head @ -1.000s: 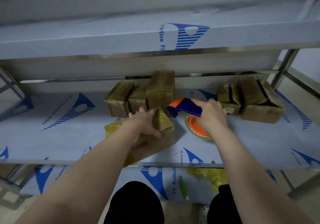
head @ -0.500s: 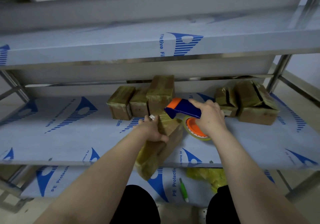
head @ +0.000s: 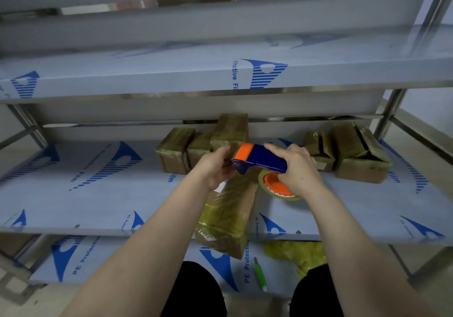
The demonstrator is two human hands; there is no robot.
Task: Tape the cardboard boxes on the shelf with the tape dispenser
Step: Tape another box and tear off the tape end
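Shelf (head: 85, 194) w/ box (head: 228, 216) lengthwise toward viewer, left hand (head: 215, 167) gripping it; right hand (head: 300, 169) clenching tape dispenser (head: 259, 161).

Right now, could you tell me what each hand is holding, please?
Left hand: closed on the far end of the cardboard box.
Right hand: closed on the tape dispenser.

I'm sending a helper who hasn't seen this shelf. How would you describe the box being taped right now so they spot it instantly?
Look at the middle shelf of the metal rack, at its front edge between the person's arms. The long box there sticks out over the edge, its far end under the left hand and the blue-and-orange tape dispenser. The other boxes sit back near the rear.
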